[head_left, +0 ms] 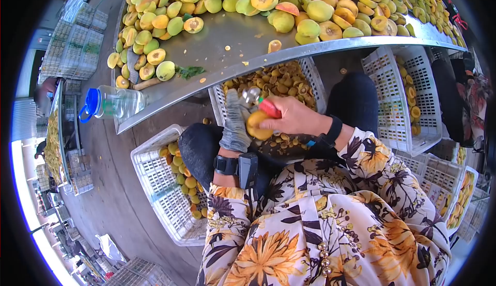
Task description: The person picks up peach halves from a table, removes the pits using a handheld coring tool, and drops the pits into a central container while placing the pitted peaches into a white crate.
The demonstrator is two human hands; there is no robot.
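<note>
Between my two hands is a yellow-orange peach [258,126], in front of my thighs. My left hand [235,125], in a grey striped glove, is closed against its left side; the glove's inner fingers are partly hidden. My bare right hand [298,116] grips the red handle of a pitting tool [269,108], and its thumb presses on the peach. The tool's shiny metal head points up and left, close to the gloved fingers. Directly beyond my hands, a white crate [316,81] holds many cut peach pieces.
A metal table [227,35] piled with halved peaches crosses in front. A blue-capped bottle [121,102] stands near its left corner. White crates with peaches flank me at left [155,156] and right [423,97]. Stacked crates [77,43] stand far left.
</note>
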